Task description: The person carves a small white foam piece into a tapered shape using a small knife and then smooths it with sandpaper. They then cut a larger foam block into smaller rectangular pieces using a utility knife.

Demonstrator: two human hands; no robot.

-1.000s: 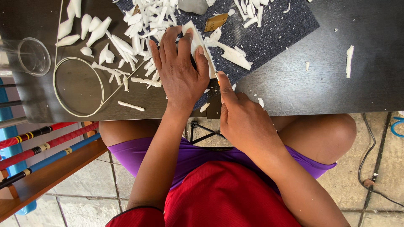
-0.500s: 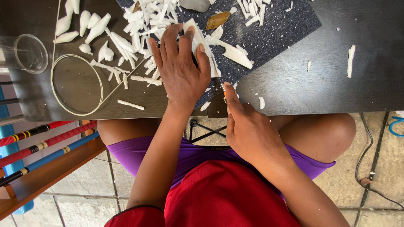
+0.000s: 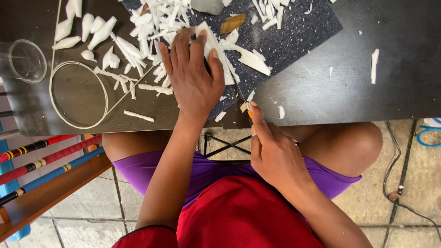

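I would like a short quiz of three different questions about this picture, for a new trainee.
1. True or false: the left hand presses a white block onto the dark blue-grey mat.
2. What does the right hand grip? A) a thin-bladed knife with an orange handle B) a pencil C) a brush
3. Fill in: the clear plastic cup stands near the ___ edge of the picture, on the dark table.

Key: 1 true; 2 A; 3 left. White shavings lie between cup and hand.
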